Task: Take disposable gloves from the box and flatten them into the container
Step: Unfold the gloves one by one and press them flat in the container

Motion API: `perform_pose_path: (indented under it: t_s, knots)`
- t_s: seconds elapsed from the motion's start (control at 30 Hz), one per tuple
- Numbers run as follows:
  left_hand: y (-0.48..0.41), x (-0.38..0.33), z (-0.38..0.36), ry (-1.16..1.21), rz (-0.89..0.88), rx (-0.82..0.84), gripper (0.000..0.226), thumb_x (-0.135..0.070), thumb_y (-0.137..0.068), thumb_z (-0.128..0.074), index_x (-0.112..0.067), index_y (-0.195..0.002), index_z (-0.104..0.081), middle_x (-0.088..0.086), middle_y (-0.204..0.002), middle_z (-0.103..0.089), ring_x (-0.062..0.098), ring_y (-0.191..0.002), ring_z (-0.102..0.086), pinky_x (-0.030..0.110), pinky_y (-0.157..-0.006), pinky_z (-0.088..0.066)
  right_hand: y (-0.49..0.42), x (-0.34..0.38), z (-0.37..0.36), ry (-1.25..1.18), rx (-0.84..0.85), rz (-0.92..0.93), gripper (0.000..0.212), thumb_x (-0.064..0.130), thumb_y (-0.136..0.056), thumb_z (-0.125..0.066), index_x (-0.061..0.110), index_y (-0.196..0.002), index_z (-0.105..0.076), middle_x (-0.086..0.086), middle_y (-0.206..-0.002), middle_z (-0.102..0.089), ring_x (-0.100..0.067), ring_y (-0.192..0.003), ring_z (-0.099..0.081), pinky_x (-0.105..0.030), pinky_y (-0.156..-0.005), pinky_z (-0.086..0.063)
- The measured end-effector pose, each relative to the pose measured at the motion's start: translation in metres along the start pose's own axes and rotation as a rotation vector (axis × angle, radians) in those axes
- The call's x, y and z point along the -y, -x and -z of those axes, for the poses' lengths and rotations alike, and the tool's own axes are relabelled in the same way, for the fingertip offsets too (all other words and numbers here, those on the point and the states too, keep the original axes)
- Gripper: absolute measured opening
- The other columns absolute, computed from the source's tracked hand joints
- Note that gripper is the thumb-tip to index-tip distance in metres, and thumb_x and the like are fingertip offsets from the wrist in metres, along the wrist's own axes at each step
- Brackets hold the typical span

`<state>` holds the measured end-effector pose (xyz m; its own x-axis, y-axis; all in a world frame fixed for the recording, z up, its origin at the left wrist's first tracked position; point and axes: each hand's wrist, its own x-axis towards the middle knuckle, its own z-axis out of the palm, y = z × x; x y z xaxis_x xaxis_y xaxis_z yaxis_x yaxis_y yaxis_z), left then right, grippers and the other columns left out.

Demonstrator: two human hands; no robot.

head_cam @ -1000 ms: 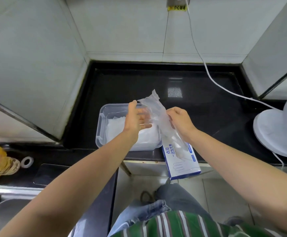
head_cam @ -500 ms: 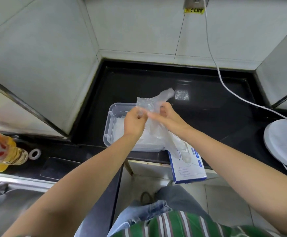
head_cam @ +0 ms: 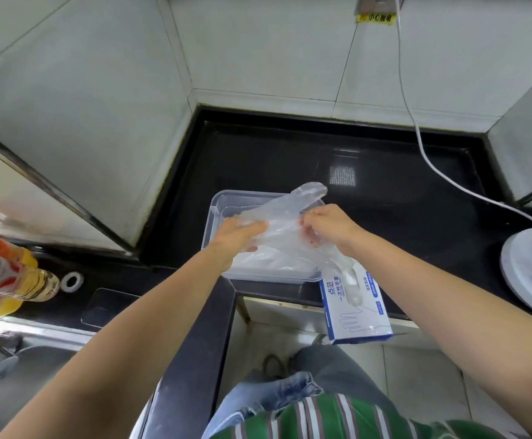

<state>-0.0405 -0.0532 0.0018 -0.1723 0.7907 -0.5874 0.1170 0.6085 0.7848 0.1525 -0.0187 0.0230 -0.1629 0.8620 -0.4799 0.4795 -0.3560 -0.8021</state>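
The left hand (head_cam: 239,231) and the right hand (head_cam: 328,224) have moved apart since a moment ago, and the clear glove (head_cam: 285,217) is pulled wider between them. It hangs just over the clear container (head_cam: 218,204) on the black table (head_cam: 385,191). A flat white pile of gloves (head_cam: 258,263) lies inside. The left hand grips one side of the glove and the right hand pinches the other. The plastic hides the left fingertips. The box (head_cam: 358,312) sits just beside the container.

Oil bottle (head_cam: 1,280) at left; white cable (head_cam: 418,131) crosses the black counter (head_cam: 290,160).
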Motion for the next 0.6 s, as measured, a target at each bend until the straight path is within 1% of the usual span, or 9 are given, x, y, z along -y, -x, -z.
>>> perform_pose_path:
  t_s: [0.1, 0.2, 0.23, 0.3, 0.37, 0.4, 0.47, 0.53, 0.6]
  knots:
    - [-0.004, 0.000, 0.002, -0.008, -0.001, -0.093, 0.019, -0.027, -0.092, -0.064, -0.016, -0.107, -0.060, 0.005, -0.093, -0.061, 0.014, -0.076, -0.060, 0.023, -0.069, -0.055, -0.002, 0.002, 0.000, 0.019, 0.030, -0.004, 0.025, 0.008, -0.092, -0.060, 0.006, -0.066, -0.059, -0.003, -0.049, -0.056, -0.011, -0.041, -0.047, -0.020, -0.047, -0.041]
    - [-0.008, 0.003, -0.001, -0.099, -0.053, -0.155, 0.014, -0.025, -0.095, -0.056, -0.014, -0.103, -0.059, 0.005, -0.075, -0.052, 0.012, -0.062, -0.046, 0.019, -0.053, -0.042, -0.009, 0.001, 0.005, -0.031, 0.006, -0.020, 0.014, 0.009, -0.092, -0.062, 0.006, -0.078, -0.064, -0.010, -0.068, -0.063, -0.008, -0.043, -0.052, -0.021, -0.048, -0.043]
    - [-0.010, 0.005, -0.002, -0.129, -0.059, -0.174, 0.016, -0.025, -0.095, -0.055, -0.012, -0.102, -0.059, 0.004, -0.072, -0.050, 0.011, -0.060, -0.045, 0.019, -0.052, -0.040, -0.014, 0.001, 0.006, -0.073, -0.025, -0.035, 0.006, 0.009, -0.091, -0.063, 0.006, -0.086, -0.066, -0.012, -0.076, -0.064, -0.010, -0.051, -0.056, -0.023, -0.054, -0.046]
    - [-0.015, 0.010, -0.003, -0.230, -0.092, -0.218, 0.024, -0.026, -0.095, -0.052, -0.006, -0.107, -0.060, 0.003, -0.068, -0.048, 0.011, -0.058, -0.045, 0.020, -0.051, -0.038, -0.021, 0.000, 0.007, -0.117, -0.156, -0.004, 0.020, 0.014, -0.088, -0.068, 0.008, -0.107, -0.065, -0.009, -0.097, -0.064, -0.014, -0.077, -0.061, -0.024, -0.070, -0.049]
    - [-0.018, 0.013, -0.005, -0.381, -0.139, -0.245, 0.032, -0.025, -0.097, -0.046, -0.004, -0.119, -0.058, 0.006, -0.075, -0.055, 0.014, -0.064, -0.052, 0.020, -0.057, -0.044, -0.021, 0.005, 0.008, -0.058, -0.387, 0.195, 0.029, 0.017, -0.088, -0.070, 0.012, -0.115, -0.061, -0.005, -0.108, -0.060, -0.010, -0.091, -0.057, -0.018, -0.079, -0.046]
    - [-0.019, 0.014, -0.005, -0.452, -0.159, -0.259, 0.034, -0.024, -0.099, -0.044, -0.004, -0.125, -0.055, 0.010, -0.086, -0.060, 0.018, -0.074, -0.059, 0.022, -0.067, -0.049, -0.017, 0.009, 0.007, -0.053, -0.475, 0.331, 0.023, 0.015, -0.089, -0.067, 0.013, -0.111, -0.062, -0.005, -0.107, -0.061, -0.008, -0.090, -0.057, -0.017, -0.079, -0.045]
    - [-0.019, 0.014, -0.006, -0.546, -0.190, -0.286, 0.038, -0.023, -0.101, -0.044, -0.005, -0.133, -0.049, 0.014, -0.113, -0.062, 0.026, -0.100, -0.062, 0.027, -0.086, -0.050, -0.005, 0.021, 0.000, -0.131, -0.469, 0.529, 0.011, 0.006, -0.090, -0.059, 0.012, -0.097, -0.065, -0.009, -0.091, -0.065, -0.008, -0.076, -0.057, -0.017, -0.069, -0.046]
    - [-0.019, 0.015, -0.009, -0.555, -0.203, -0.298, 0.039, -0.024, -0.102, -0.044, -0.006, -0.137, -0.045, 0.014, -0.119, -0.061, 0.025, -0.101, -0.060, 0.027, -0.087, -0.048, 0.005, 0.027, -0.013, -0.190, -0.343, 0.613, 0.015, 0.002, -0.086, -0.053, 0.013, -0.085, -0.063, -0.016, -0.070, -0.061, -0.014, -0.063, -0.054, -0.024, -0.060, -0.046]
    - [-0.022, 0.017, -0.011, -0.569, -0.197, -0.287, 0.043, -0.026, -0.103, -0.042, -0.009, -0.142, -0.039, 0.012, -0.118, -0.061, 0.021, -0.096, -0.059, 0.024, -0.082, -0.046, 0.007, 0.023, -0.026, -0.151, -0.200, 0.588, 0.016, 0.001, -0.086, -0.051, 0.011, -0.080, -0.062, -0.015, -0.060, -0.058, -0.014, -0.058, -0.054, -0.025, -0.057, -0.045]
